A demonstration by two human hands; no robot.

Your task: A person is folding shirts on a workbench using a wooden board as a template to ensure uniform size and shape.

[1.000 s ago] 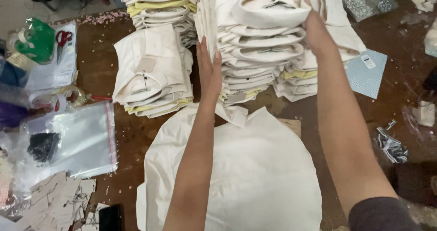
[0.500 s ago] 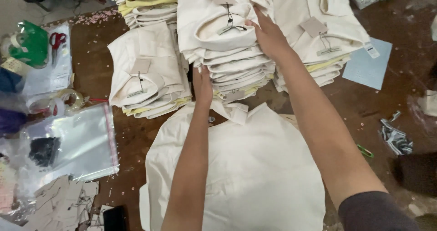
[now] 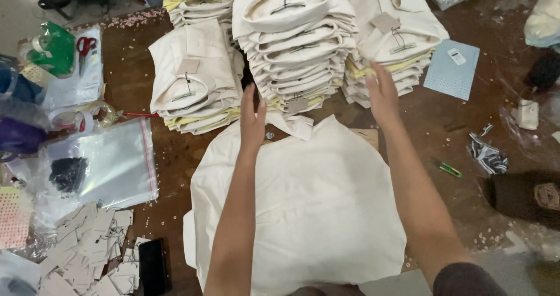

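Cream cloth: shirt [image 3: 303,208] spread flat on bench [image 3: 175,150], collar [image 3: 294,125] pointing at the stacks, lower edge running out of view.
Left hand [image 3: 252,121]: flat, fingers together and straight, gripping nothing; fingertips beside the collar, close against the tall middle stack [image 3: 297,45].
Right hand [image 3: 382,92]: spread wide, empty, hovering at the shirt's far right shoulder, in front of right stack [image 3: 396,39].
Grip state: both wide open, nothing held.
Shirt look: plain, unprinted, soft creases, small dark button near collar; sleeves seemingly tucked under, hard to tell.
Doing it well: likely best to press both palms evenly at the shoulders, smooth outward from the collar, keep edges square, avoid nudging the stacks.
Stacks: folded cream shirts with card tags, some yellow layers low down; left stack [image 3: 195,80] shorter.
Around: clear bag [image 3: 111,165], loose tags [image 3: 93,249], red scissors [image 3: 86,45], green clipper [image 3: 449,169].
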